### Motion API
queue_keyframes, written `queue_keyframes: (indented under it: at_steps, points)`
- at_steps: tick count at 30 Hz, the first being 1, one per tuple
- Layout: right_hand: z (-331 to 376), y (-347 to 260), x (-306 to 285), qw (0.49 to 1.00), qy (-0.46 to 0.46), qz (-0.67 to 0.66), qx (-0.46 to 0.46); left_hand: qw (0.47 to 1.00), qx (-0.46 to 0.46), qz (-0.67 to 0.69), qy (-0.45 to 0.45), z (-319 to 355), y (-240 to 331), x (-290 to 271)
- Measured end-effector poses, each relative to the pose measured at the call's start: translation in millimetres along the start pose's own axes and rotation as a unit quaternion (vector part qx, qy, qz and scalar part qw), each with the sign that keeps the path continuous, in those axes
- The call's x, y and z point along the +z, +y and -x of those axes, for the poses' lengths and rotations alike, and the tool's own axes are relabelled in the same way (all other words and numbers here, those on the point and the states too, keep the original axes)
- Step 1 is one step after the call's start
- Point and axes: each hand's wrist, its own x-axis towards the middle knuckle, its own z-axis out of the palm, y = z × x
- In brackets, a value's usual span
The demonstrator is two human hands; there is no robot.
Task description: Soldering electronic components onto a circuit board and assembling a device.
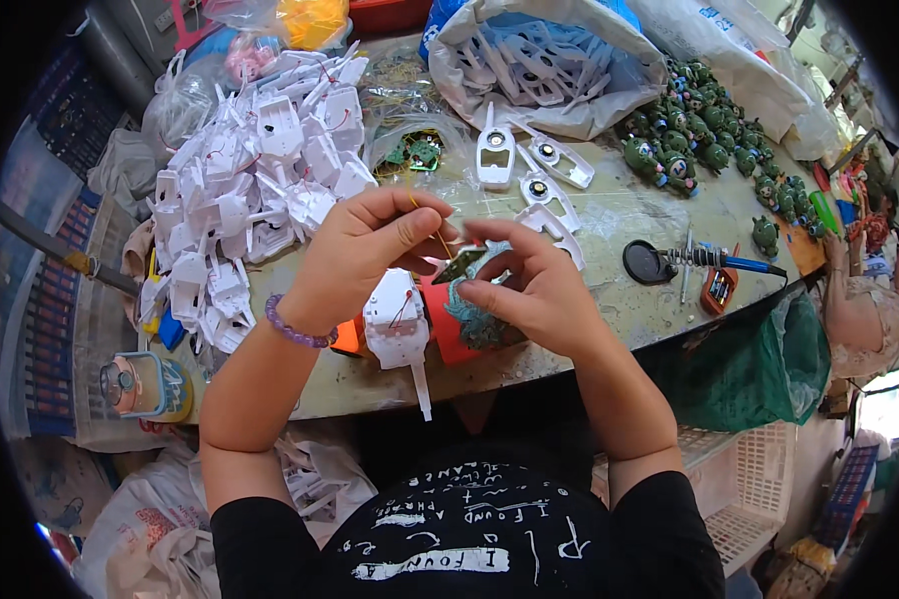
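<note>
Left hand [375,235] closed in a pinch, the person grips a yellow wire [443,240], while the right hand [534,290] holds a small board [459,264] between thumb and fingertips, lifted clear of the bench at the middle of the view. The wire runs down to the board's edge; whether it is joined there cannot be told. A sharp pull by the left hand could strain or tear any joint, and the light grip at the edge could let the board slip or twist. Just below, toward seven o'clock of the board, lies a white casing [398,319] with a thin red lead [404,303]; a dangling wire might snag on it. At three o'clock the blue-handled iron [754,266] could burn skin or plastic if hot, which does not show. As for containers, a clear bag [449,135] at eleven o'clock has green boards [423,153] in its mouth, and a big white sack [594,118] at one o'clock gapes over white shells [534,65]. Toward four o'clock hangs a green bag [759,349], contents hidden, above a pale crate [769,464]. Around seven o'clock, below the bench, a plastic bag [150,519] holds more white parts [320,484].
</note>
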Motion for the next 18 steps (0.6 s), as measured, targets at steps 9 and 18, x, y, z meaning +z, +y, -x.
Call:
queue_keyframes:
  at_steps: [9,18]
  points:
    - [19,12,0,0.880,0.102,0.304,-0.351,0.997,0.026,-0.079,0.005,39,-24,-6]
    - [34,17,14,0.829,0.159,0.341,-0.414,0.991,0.135,-0.012,-0.004,50,-46,44]
